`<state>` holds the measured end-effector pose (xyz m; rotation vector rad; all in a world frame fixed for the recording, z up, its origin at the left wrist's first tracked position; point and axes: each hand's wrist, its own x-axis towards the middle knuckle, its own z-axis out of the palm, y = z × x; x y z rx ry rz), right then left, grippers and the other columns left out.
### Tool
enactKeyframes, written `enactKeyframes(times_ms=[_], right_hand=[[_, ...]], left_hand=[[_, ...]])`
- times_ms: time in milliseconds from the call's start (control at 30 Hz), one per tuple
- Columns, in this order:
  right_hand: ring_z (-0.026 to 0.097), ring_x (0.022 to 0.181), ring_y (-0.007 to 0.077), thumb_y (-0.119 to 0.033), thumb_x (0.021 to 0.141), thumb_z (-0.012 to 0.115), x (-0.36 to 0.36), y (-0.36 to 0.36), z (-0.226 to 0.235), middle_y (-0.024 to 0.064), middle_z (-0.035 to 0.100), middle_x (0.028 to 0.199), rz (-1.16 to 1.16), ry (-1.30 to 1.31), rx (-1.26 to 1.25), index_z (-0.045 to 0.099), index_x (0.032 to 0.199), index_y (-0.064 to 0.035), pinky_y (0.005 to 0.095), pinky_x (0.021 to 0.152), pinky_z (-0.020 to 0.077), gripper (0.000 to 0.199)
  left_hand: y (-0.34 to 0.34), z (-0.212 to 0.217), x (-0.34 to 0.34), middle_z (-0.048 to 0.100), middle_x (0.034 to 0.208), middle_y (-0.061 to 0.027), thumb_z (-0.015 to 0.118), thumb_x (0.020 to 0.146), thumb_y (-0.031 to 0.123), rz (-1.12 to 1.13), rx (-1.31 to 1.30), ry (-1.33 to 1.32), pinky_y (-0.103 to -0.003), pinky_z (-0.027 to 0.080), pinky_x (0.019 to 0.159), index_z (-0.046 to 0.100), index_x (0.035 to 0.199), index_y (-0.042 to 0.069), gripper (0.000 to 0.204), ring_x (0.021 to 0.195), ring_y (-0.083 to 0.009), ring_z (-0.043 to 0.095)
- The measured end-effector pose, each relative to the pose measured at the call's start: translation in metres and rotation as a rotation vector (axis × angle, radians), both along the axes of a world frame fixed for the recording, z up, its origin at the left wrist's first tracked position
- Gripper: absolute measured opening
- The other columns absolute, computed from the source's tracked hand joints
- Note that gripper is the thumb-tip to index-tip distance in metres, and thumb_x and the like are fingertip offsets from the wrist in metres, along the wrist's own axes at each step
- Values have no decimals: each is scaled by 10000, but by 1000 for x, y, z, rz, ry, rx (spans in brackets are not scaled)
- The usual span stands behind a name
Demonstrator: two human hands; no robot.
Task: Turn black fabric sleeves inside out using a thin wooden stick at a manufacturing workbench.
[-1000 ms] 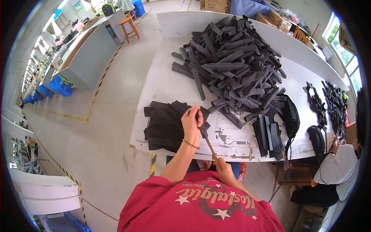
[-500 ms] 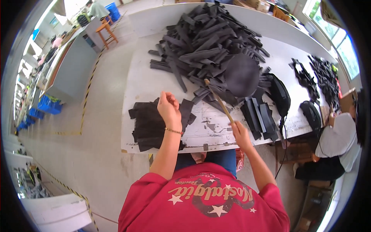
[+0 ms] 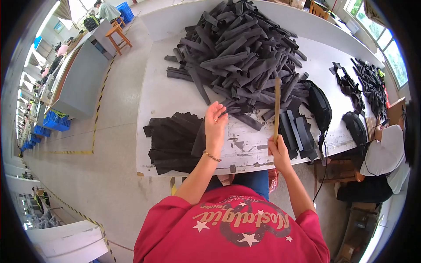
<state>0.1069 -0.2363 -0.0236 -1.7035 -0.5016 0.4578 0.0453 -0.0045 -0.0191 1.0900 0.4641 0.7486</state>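
Note:
My right hand (image 3: 279, 152) is closed around one end of a long, thin wooden stick (image 3: 277, 107), which points up and away over the work table. My left hand (image 3: 216, 122) is raised to its left, palm up, fingers apart and holding nothing. Just under the left wrist lies a dark fabric piece (image 3: 199, 140), at the right side of a flat stack of black fabric pieces (image 3: 173, 142). Beyond both hands rises a big heap of dark grey fabric tubes (image 3: 241, 52). Several flat black strips (image 3: 298, 133) lie to the right of my right hand.
The white table (image 3: 153, 87) has a worn front edge and a raised back board. A black bag-like item with a cord (image 3: 319, 105) sits on the right. Farther right are more black pieces (image 3: 348, 90) and a seated co-worker (image 3: 381, 153). A grey counter (image 3: 83, 83) stands across the aisle.
The stick has swung from leaning left to nearly upright. A dark rounded fabric shape beside it is no longer seen there. My left hand has moved right, and its fingers have opened.

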Motion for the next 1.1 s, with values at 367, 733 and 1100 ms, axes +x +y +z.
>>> enactKeyframes(times_ms=[367, 733, 1100], right_hand=[[594, 684, 310, -174, 782, 676, 60, 164, -42, 105, 573, 824, 133, -875, -269, 603, 866, -58, 407, 589, 465, 161], [424, 567, 15, -109, 856, 638, 8, 126, 66, -60, 519, 653, 135, -14, 118, 589, 823, -32, 193, 497, 318, 97], [263, 451, 0, -169, 978, 458, 69, 94, 135, -98, 330, 590, -231, -99, 419, 521, 842, -96, 189, 400, 173, 167]], left_hand=[[8, 17, -40, 524, 1062, -124, 499, 853, -50, 234, -137, -86, -290, 492, 804, 439, 1154, -42, 307, 919, -195, 589], [-22, 25, -15, 536, 1039, -72, 542, 871, 63, -205, 290, 99, -260, 415, 822, 459, 1151, 22, 295, 959, -137, 519], [-49, -6, -87, 453, 603, -7, 411, 887, 105, -618, -326, 255, -232, 320, 401, 513, 880, 49, 117, 450, -79, 391]])
